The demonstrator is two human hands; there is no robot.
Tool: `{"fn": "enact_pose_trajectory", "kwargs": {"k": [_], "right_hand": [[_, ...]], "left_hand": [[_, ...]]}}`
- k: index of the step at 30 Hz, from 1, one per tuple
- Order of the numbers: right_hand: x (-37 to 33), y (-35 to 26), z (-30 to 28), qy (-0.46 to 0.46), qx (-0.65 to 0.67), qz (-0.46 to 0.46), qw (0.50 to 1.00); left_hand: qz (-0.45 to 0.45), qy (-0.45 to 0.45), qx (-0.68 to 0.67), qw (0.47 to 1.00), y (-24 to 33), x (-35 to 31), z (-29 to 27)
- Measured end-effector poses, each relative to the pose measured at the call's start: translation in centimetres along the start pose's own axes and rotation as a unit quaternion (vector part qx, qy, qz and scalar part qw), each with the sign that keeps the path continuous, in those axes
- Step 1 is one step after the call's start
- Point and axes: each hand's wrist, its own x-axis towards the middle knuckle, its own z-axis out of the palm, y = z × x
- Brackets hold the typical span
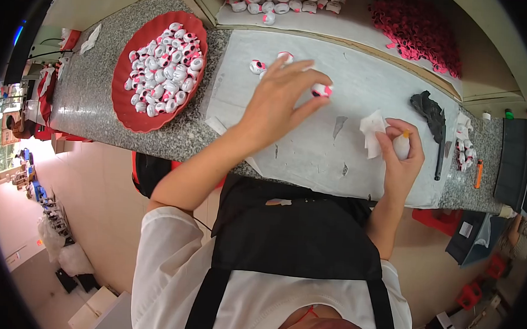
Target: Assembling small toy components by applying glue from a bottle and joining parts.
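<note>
We pinch a small white-and-pink bead (321, 90) in our left hand (277, 102) over the mat (363, 74) near its far edge; our right hand (402, 153) closes on a small bottle (401, 145); the bead seems light, hard, slippery, best held by its sides

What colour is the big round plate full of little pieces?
Red; the plate shows best in the head view.

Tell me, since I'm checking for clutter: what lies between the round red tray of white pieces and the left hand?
In the head view, between the red tray and the left hand lie speckled granite counter and bare white paper sheet; nothing else.
</note>
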Motion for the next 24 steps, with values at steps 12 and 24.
{"fn": "enact_pose_trajectory", "kwargs": {"k": [12,24], "right_hand": [[0.2,2.1,-0.6,0.034,-0.077,-0.084,0.993],[0.4,2.8,-0.3,0.022,-0.112,-0.085,0.990]], "left_hand": [[0.011,0.010,0.237,0.971,-4.5,-1.9,1.8],[0.006,0.034,0.261,0.965,-4.7,-4.0,-0.2]]}}
